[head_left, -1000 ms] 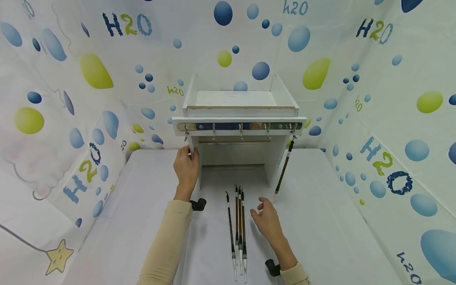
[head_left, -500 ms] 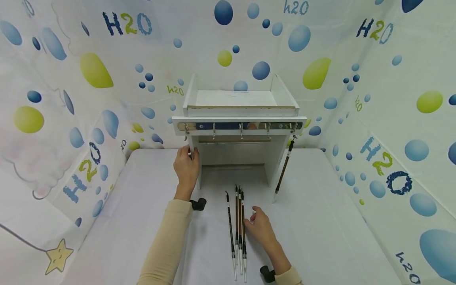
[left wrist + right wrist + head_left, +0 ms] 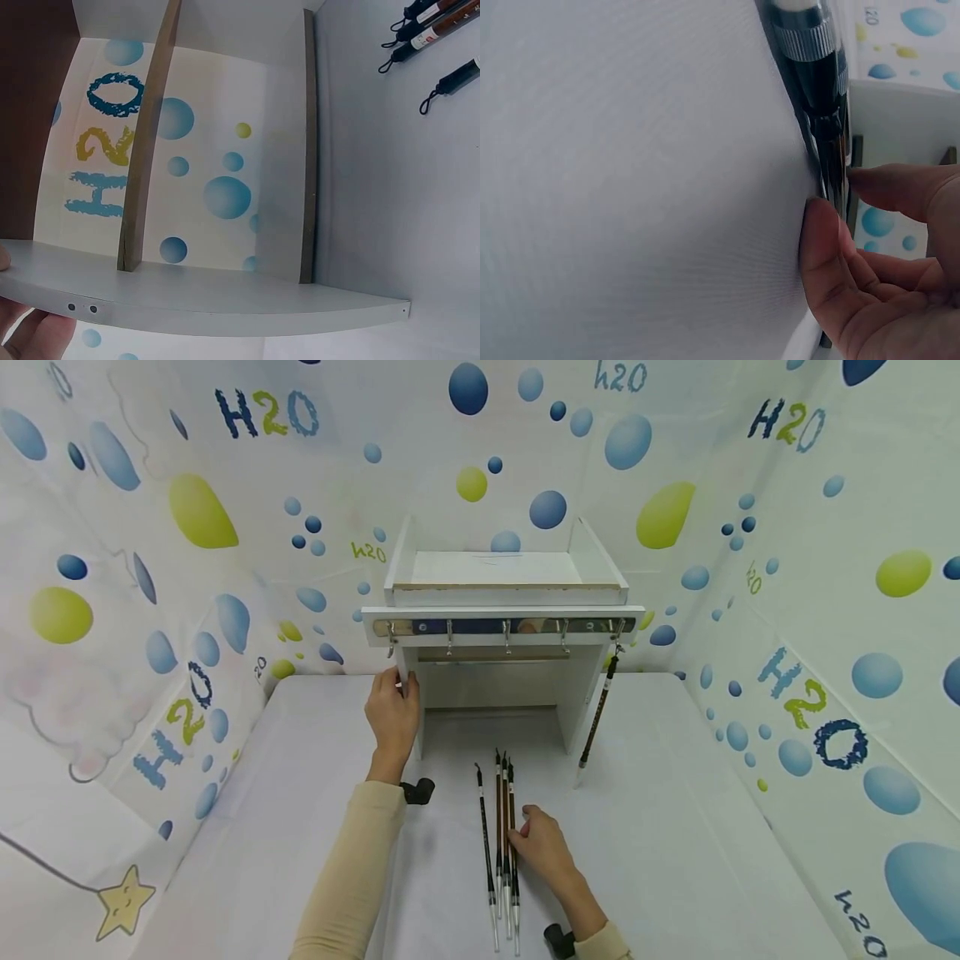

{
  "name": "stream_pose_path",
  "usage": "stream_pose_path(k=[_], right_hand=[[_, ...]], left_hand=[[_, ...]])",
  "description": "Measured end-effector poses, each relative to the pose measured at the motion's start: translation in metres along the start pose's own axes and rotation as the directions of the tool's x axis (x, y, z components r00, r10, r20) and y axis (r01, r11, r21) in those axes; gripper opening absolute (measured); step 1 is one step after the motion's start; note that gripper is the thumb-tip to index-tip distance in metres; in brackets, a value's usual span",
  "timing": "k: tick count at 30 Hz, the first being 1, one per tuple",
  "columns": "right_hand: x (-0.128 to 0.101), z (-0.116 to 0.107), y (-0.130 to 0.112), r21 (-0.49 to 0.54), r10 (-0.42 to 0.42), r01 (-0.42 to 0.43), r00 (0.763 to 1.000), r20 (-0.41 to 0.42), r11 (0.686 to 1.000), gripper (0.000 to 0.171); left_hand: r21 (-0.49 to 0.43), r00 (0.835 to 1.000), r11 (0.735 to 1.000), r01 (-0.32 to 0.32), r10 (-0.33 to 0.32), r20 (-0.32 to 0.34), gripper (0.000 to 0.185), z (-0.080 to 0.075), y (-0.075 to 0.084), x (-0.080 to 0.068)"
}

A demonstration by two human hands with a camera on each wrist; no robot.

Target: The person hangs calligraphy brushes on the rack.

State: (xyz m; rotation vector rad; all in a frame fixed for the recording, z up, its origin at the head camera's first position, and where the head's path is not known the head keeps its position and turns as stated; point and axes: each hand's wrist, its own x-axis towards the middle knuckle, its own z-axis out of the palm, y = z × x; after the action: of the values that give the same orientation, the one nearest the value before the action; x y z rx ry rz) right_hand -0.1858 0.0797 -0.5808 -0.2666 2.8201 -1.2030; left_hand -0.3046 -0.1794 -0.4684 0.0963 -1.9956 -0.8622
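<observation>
My left hand grips the left side panel of a white wooden rack, its thumb inside and fingers outside. Several calligraphy brushes lie on the white-covered table, hanging loops pointing away from me and tips capped in clear plastic. At the right edge of the bunch, my right hand pinches the shaft of the outermost brush between thumb and finger; that brush still lies flat. A darker brush lies slightly apart on the left. Another brush hangs from the rack's rightmost hook.
A metal strip with several hooks runs along the rack's front; all but the rightmost hook carry nothing. Above it is a tray-like top. Patterned sheets wall in the back and sides of the table.
My right hand has moved left and toward me from beside the hanging brush, and its thumb and finger have closed on the rightmost lying brush. The left hand stays on the rack.
</observation>
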Motion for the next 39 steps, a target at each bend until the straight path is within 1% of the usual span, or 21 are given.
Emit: stream_pose_path(k=[3,10,14,19,26,30,39], right_hand=[[0.0003,0.0011,-0.0014,-0.028,-0.014,0.014,1.0,-0.002,1.0,0.044],[-0.0012,0.0029,-0.0031,-0.046,-0.02,0.02,1.0,0.001,0.999,0.039],[-0.0014,0.0043,-0.0026,-0.051,-0.014,0.014,1.0,0.008,0.999,0.038],[-0.0001,0.007,-0.0025,-0.073,-0.025,0.026,1.0,0.006,0.997,0.036],[0.0021,0.0103,-0.0025,-0.098,-0.026,0.026,1.0,0.008,0.995,0.035],[0.0014,0.0102,-0.0033,-0.084,-0.011,0.012,1.0,0.011,0.996,0.036],[0.0009,0.0084,-0.0058,-0.035,0.032,-0.032,0.999,-0.01,0.999,0.035]], left_hand=[[0.002,1.0,1.0,0.004,-0.004,0.004,0.023,-0.0009,0.0006,0.0007],[0.001,1.0,1.0,0.004,-0.004,0.01,0.022,-0.0007,0.0007,0.0001],[0.002,1.0,1.0,0.003,-0.003,0.017,0.023,-0.0009,0.0021,-0.0006],[0.011,1.0,1.0,0.0,-0.001,0.019,0.023,-0.0005,0.0027,-0.0006],[0.014,1.0,1.0,-0.007,0.007,0.014,0.023,0.0009,0.0008,-0.0001],[0.015,1.0,1.0,-0.004,0.004,0.012,0.023,0.0002,0.0004,-0.0004],[0.016,1.0,1.0,0.002,-0.002,0.007,0.023,-0.0024,0.0006,-0.001]])
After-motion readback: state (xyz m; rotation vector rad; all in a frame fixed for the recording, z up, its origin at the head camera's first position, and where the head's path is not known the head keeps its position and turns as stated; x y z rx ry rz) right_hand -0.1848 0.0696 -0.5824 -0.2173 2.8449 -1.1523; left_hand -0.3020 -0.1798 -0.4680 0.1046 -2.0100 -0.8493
